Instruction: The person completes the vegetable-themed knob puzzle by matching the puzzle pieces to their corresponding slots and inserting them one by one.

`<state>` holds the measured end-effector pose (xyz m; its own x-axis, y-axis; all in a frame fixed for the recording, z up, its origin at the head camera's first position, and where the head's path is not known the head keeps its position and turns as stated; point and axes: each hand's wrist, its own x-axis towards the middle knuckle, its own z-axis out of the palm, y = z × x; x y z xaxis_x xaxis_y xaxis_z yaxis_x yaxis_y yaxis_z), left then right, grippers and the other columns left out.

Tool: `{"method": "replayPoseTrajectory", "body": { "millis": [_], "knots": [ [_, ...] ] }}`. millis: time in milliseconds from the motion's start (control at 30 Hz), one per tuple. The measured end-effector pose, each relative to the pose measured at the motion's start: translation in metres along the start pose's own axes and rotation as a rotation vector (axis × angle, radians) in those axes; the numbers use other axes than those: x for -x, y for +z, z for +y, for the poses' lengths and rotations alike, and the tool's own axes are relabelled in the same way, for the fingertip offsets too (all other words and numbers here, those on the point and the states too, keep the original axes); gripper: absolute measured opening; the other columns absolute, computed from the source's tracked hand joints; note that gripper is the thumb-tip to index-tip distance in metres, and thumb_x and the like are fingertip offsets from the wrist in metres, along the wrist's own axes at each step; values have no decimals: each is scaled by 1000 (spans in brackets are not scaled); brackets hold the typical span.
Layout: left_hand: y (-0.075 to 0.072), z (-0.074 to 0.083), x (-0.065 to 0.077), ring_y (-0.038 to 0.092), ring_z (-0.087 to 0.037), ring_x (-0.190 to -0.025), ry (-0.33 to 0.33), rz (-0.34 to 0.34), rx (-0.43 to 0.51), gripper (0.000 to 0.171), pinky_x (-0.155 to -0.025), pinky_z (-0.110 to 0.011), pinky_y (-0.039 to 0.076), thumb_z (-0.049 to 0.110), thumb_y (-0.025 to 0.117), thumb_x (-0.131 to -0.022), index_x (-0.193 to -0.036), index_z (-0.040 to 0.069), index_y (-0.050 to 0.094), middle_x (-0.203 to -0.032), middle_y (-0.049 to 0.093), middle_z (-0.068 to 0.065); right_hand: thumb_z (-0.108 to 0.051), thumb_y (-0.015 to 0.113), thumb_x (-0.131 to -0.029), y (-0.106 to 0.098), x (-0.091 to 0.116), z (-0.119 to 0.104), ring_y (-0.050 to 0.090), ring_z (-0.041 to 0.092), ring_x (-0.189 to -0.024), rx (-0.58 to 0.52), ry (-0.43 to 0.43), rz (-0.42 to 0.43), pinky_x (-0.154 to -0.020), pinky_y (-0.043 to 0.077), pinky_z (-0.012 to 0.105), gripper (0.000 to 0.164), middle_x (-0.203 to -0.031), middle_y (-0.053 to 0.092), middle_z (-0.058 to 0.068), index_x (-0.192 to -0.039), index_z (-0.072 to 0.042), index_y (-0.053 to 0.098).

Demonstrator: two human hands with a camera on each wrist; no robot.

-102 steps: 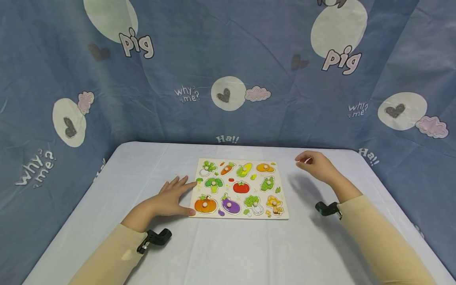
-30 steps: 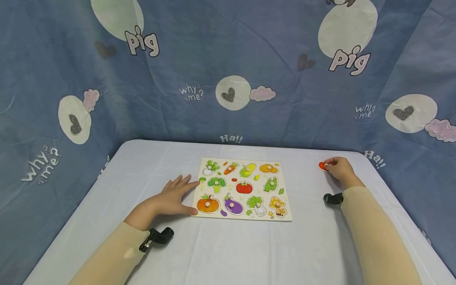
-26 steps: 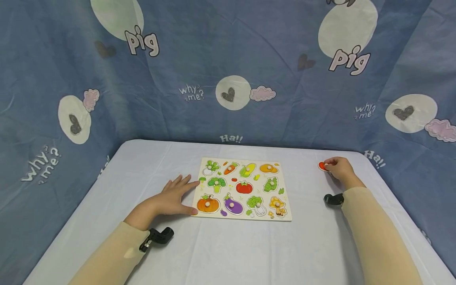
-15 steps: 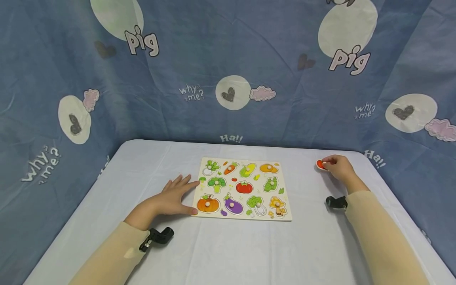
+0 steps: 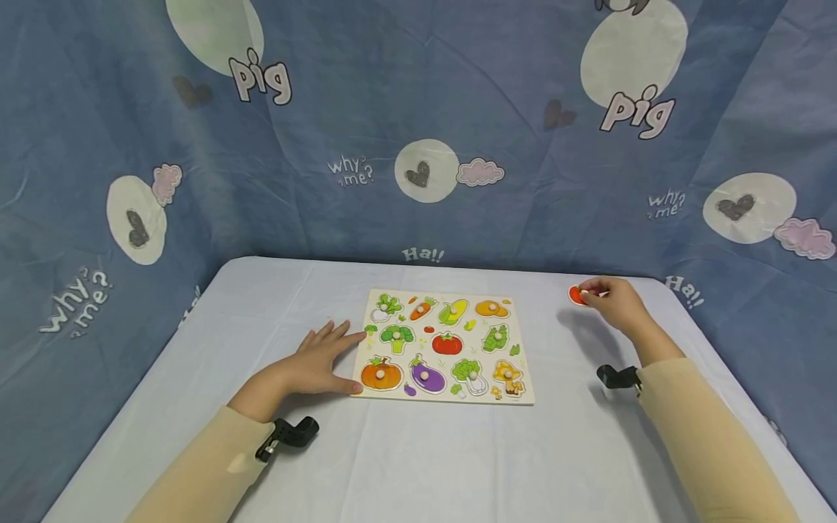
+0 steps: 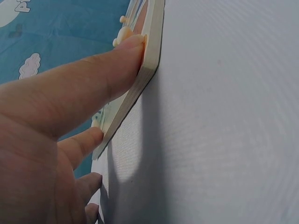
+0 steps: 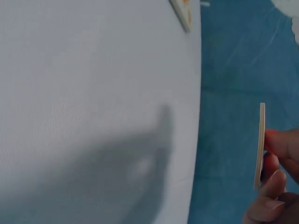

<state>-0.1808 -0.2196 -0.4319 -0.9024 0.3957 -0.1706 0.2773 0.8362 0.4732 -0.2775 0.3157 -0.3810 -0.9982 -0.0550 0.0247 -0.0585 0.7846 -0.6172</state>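
A wooden vegetable peg puzzle board (image 5: 474, 349) lies in the middle of the table. Its pieces carry small knobs, except the red tomato shape (image 5: 447, 344), which shows none. My left hand (image 5: 312, 365) is spread at the board's left edge; in the left wrist view the thumb (image 6: 93, 77) lies on the corner and the index fingertip touches the edge. To the right, my right hand (image 5: 615, 301) pinches a red tomato puzzle piece (image 5: 575, 295) by its knob, raised over the table. The right wrist view shows this thin piece (image 7: 259, 144) edge-on, mostly its wooden side.
A white cloth (image 5: 425, 457) covers the table. Behind it and at both sides hangs a blue printed curtain (image 5: 353, 225). A dark camera mount sits on each wrist, the left one (image 5: 294, 433) low beside the board, the right one (image 5: 617, 376) over the cloth.
My right hand went from beside the board to the far right, took hold of the red tomato piece, then lifted it and brought it slightly left. The left hand has stayed at the board.
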Motion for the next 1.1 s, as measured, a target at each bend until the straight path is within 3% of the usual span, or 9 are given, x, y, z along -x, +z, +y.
{"method": "replayPoseTrajectory", "body": {
  "millis": [600, 933, 1100],
  "knots": [
    [1, -2, -1, 2, -48, -150, -8, 0, 2, 101, -117, -66, -1, 58, 80, -74, -155, 15, 38, -164, 15, -24, -15, 66, -98, 16, 23, -63, 52, 26, -82, -3, -133, -53, -63, 47, 31, 21, -98, 63, 12, -115, -2, 68],
    [0, -1, 0, 2, -48, -150, -3, 2, -1, 101, -117, -67, -1, 59, 80, -74, -155, 15, 38, -164, 15, -25, -12, 69, -95, 46, 32, -91, 49, 23, -76, -26, -227, -114, -62, 44, 31, 16, -92, 62, 8, -109, -5, 70],
    [1, -1, -1, 2, -49, -150, -4, 0, -5, 102, -117, -67, -1, 60, 79, -74, -155, 15, 38, -164, 15, -25, -12, 69, -95, 63, 36, -104, 48, 22, -73, -44, -230, -164, -59, 43, 31, 12, -92, 61, 6, -107, -7, 71]
  ]
}}
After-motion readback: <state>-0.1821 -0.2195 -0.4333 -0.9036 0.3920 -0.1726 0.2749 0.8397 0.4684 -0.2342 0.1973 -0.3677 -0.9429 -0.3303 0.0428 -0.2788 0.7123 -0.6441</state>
